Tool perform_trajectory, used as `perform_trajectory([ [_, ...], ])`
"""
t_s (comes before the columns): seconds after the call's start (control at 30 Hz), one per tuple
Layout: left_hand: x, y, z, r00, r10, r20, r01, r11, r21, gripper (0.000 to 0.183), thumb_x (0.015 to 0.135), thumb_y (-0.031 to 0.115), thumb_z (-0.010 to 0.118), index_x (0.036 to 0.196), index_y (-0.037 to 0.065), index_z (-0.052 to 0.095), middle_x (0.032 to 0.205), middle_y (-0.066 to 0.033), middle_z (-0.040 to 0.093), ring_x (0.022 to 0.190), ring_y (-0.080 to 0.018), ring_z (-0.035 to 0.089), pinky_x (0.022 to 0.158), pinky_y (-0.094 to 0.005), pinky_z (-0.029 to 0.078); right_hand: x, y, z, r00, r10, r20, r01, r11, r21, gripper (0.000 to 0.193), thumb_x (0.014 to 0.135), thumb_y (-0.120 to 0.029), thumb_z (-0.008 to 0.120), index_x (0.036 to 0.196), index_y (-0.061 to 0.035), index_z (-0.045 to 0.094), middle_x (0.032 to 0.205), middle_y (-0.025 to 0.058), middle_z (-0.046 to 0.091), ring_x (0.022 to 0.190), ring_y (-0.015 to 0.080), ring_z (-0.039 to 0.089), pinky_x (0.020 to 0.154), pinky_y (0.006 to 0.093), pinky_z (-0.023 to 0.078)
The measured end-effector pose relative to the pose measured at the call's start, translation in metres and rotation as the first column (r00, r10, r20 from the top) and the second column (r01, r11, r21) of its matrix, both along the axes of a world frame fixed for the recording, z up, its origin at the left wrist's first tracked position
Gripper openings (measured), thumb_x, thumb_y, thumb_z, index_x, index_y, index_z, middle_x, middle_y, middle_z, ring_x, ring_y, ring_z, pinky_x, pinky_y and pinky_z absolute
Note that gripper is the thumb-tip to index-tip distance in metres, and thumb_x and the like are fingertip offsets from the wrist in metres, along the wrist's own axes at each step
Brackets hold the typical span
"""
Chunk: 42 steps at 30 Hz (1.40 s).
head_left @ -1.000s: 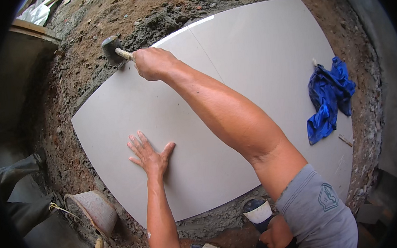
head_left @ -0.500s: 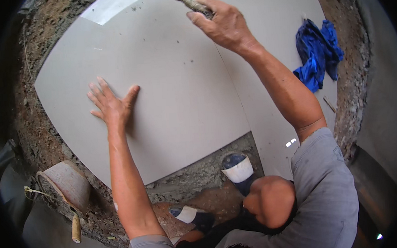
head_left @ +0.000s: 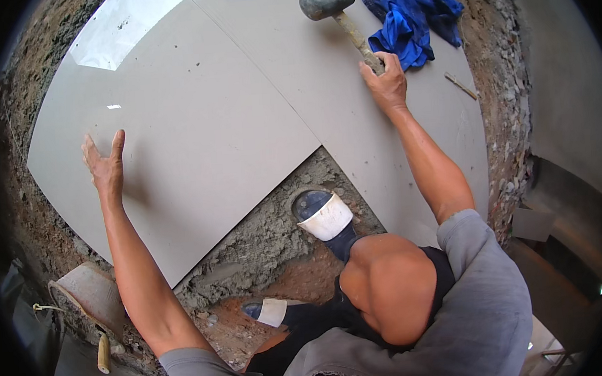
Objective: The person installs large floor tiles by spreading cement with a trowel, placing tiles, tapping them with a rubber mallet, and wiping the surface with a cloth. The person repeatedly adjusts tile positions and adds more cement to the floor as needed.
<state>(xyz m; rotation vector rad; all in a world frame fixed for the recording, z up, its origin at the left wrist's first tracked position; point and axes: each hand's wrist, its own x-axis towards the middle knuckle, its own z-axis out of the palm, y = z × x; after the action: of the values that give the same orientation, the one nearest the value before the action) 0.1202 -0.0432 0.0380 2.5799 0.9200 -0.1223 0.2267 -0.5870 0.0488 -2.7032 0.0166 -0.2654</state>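
My right hand (head_left: 389,86) grips the lower end of a rubber mallet (head_left: 327,2), its dark grey head raised over the right-hand tile (head_left: 351,102). My left hand (head_left: 105,164) is held above the left part of a large pale grey tile (head_left: 195,146). Its fingers are spread, nothing is in them, and a shadow falls beside it. A thin straight seam parts the two tiles. Small dark crumbs of mortar lie on the tile surface. Rough wet mortar (head_left: 248,226) shows along the near edge of the left-hand tile.
A crumpled blue cloth (head_left: 408,16) lies on the right-hand tile, near a short thin stick (head_left: 460,85). A mortar-stained bucket (head_left: 90,294) and a wooden handle (head_left: 104,354) are at the lower left. My shoe (head_left: 323,214) stands on the mortar. Gravelly soil borders the tiles.
The mallet has swung right and its whole head now shows. My left hand has lifted off the tile. The view has shifted, uncovering more mortar at the tile's near edge.
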Motion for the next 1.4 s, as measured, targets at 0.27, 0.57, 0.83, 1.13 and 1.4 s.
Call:
perform_trajectory([
  [0.27, -0.217, 0.024, 0.043, 0.98, -0.092, -0.177, 0.118, 0.983, 0.143, 0.081, 0.088, 0.053, 0.06, 0.148, 0.009, 0.03, 0.156, -0.02, 0.02, 0.144, -0.0389, 0.017, 0.113, -0.0554, 0.018, -0.015, -0.027, -0.032, 0.997, -0.026, 0.068, 0.033, 0.994, -0.103, 0.038, 0.082, -0.038, 0.07, 0.1, -0.0054, 0.062, 0.096, 0.0143, 0.06, 0.094, 0.0337, 0.057, 0.083, 0.0442, 0.046],
  [0.57, -0.478, 0.002, 0.097, 0.896, 0.335, -0.293, -0.359, 0.933, -0.034, 0.053, 0.089, 0.039, 0.062, 0.127, 0.003, 0.057, 0.133, -0.023, 0.052, 0.126, -0.0375, 0.047, 0.105, -0.0422, 0.037, -0.026, -0.004, -0.022, 0.988, 0.129, 0.082, -0.084, 0.906, -0.415, 0.052, 0.088, -0.048, 0.06, 0.126, -0.0122, 0.057, 0.127, 0.0135, 0.054, 0.119, 0.0313, 0.049, 0.099, 0.0472, 0.038],
  [0.83, -0.439, 0.035, 0.051, 0.938, 0.156, -0.308, -0.194, 0.976, -0.097, 0.051, 0.084, 0.04, 0.069, 0.119, 0.004, 0.062, 0.12, -0.0191, 0.06, 0.113, -0.0361, 0.055, 0.097, -0.0434, 0.043, -0.109, 0.097, -0.003, 0.766, 0.616, -0.186, -0.631, 0.662, -0.406, 0.054, 0.089, -0.042, 0.062, 0.133, -0.0117, 0.052, 0.142, 0.0151, 0.041, 0.135, 0.0324, 0.034, 0.111, 0.0515, 0.022],
  [1.13, -0.408, 0.03, 0.036, 0.99, 0.044, -0.137, -0.052, 0.997, -0.059, 0.05, 0.073, 0.03, 0.08, 0.11, 0.002, 0.062, 0.102, -0.0164, 0.061, 0.097, -0.0364, 0.059, 0.082, -0.0428, 0.048, -0.148, 0.103, 0.014, 0.782, 0.552, -0.289, -0.623, 0.715, -0.319, 0.054, 0.09, -0.047, 0.056, 0.134, -0.0165, 0.053, 0.145, 0.0098, 0.041, 0.14, 0.0308, 0.029, 0.115, 0.054, 0.015],
  [1.4, -0.407, 0.038, 0.035, 0.996, -0.065, -0.067, 0.062, 0.997, -0.044, 0.045, 0.073, 0.027, 0.079, 0.112, 0.009, 0.064, 0.101, -0.0116, 0.061, 0.093, -0.0338, 0.06, 0.08, -0.0433, 0.048, -0.151, 0.101, 0.014, 0.776, 0.571, -0.269, -0.631, 0.701, -0.332, 0.054, 0.089, -0.047, 0.057, 0.134, -0.0177, 0.053, 0.143, 0.0082, 0.044, 0.138, 0.0321, 0.032, 0.114, 0.0552, 0.017],
])
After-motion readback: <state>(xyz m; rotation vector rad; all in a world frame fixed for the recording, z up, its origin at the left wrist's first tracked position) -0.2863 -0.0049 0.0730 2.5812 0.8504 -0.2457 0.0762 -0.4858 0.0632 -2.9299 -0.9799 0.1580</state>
